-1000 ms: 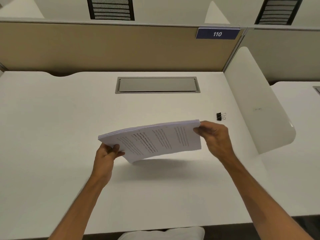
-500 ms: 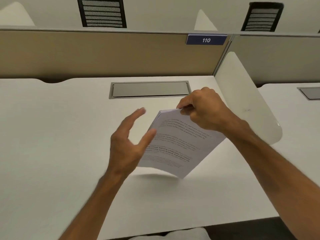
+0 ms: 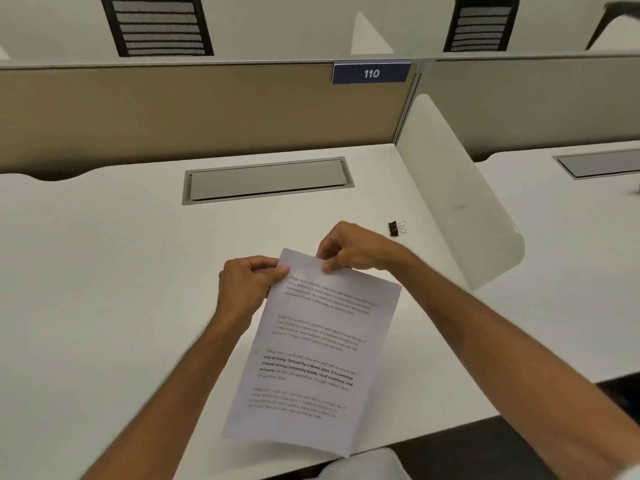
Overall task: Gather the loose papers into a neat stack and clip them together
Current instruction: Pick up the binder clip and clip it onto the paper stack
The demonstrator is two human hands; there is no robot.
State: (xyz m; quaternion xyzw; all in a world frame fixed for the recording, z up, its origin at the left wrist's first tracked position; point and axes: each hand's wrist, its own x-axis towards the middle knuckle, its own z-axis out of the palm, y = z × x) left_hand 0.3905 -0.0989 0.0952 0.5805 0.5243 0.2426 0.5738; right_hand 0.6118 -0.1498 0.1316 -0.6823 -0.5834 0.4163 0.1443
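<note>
A stack of printed white papers hangs lengthwise toward me over the front of the white desk, held by its far end. My left hand pinches the stack's top left corner. My right hand pinches the top edge near the middle. A small black binder clip lies on the desk just beyond and to the right of my right hand, apart from it.
A grey cable hatch is set into the desk behind the papers. A white curved divider stands at the desk's right side, and a tan partition with a 110 label closes the back. A neighbouring desk lies to the right.
The stack has turned from sideways to lengthwise and dropped toward the desk. My left hand, open half a second ago, now grips the top left corner. The binder clip is back in view.
</note>
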